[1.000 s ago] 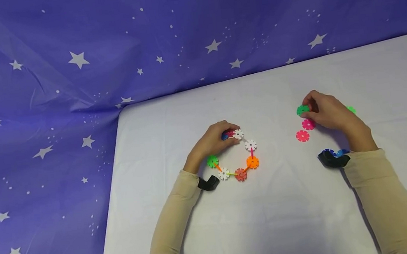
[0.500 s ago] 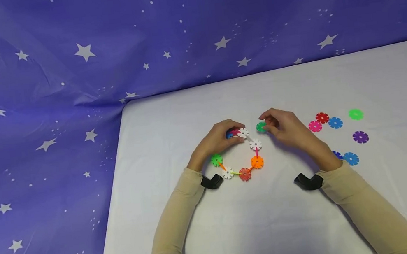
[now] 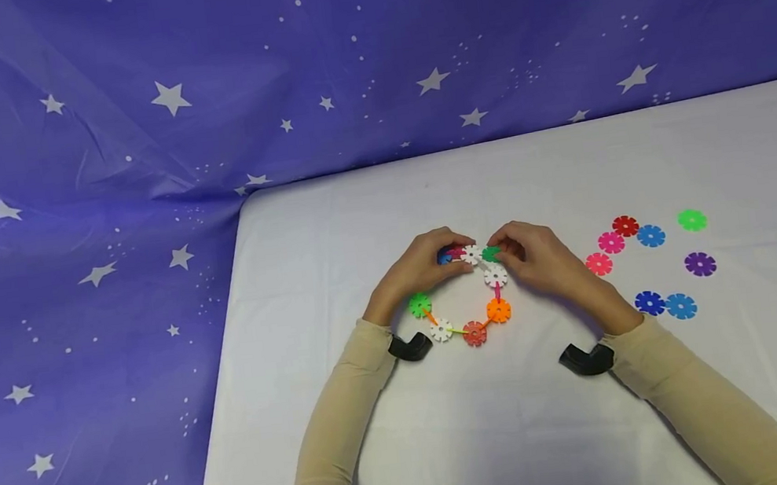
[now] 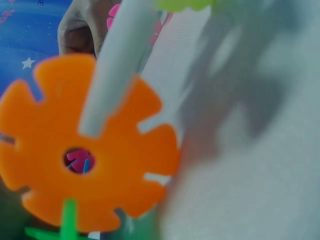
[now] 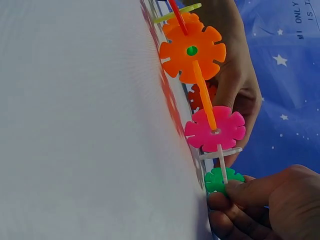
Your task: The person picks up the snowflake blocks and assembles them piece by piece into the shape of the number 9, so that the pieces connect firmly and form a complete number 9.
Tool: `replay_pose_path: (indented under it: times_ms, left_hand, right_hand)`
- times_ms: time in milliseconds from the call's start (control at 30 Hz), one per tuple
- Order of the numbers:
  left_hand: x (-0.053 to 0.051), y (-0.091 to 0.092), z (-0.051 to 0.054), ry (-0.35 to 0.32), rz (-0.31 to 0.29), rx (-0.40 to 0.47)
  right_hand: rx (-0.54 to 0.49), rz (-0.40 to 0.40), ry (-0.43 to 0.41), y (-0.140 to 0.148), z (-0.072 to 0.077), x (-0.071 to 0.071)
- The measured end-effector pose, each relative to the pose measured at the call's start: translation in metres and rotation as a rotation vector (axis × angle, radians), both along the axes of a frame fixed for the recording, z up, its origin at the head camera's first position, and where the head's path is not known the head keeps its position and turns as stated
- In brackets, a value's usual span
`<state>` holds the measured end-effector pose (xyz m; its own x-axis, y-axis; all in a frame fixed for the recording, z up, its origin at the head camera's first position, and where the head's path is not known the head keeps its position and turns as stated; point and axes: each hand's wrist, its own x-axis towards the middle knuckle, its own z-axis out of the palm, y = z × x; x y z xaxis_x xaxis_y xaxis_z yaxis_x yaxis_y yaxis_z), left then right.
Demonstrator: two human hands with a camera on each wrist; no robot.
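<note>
In the head view, several notched interlocking plastic discs, joined edge-on to one another, form a loop on the table. My left hand (image 3: 426, 260) grips the loop at its far side, near a white disc (image 3: 471, 254). My right hand (image 3: 530, 255) pinches a green disc (image 3: 490, 254) between thumb and fingers, right beside that white disc. In the right wrist view the green disc (image 5: 217, 181) meets a pale disc (image 5: 223, 159) seen edge-on; whether they interlock I cannot tell. An orange disc (image 4: 125, 185) fills much of the left wrist view and hides the left fingers.
Loose discs lie to the right: red (image 3: 625, 226), pink (image 3: 599, 264), light blue (image 3: 652, 236), light green (image 3: 693, 220), purple (image 3: 700, 264) and dark blue (image 3: 649, 303). A blue star-patterned cloth (image 3: 313, 68) hangs behind the white tabletop (image 3: 522, 434).
My right hand has carried the green disc leftward from the loose discs to the loop. My left hand has stayed at the loop's far side, keeping its grip.
</note>
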<state>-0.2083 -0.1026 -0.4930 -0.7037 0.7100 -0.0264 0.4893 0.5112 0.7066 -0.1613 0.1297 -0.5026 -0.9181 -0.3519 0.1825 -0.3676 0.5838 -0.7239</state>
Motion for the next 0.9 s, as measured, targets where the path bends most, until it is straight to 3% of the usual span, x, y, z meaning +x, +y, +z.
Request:
replay_pose_path:
  times_ms: [433,900]
  left_hand:
    - [0.0,0.001,-0.001,0.0,-0.001,0.015]
    - [-0.001,0.002,-0.006,-0.013,0.025,0.111]
  right_hand:
    - [-0.04,-0.007,0.133,-0.005,-0.007,0.004]
    - [-0.102,-0.058,0.161,-0.008,-0.013,0.003]
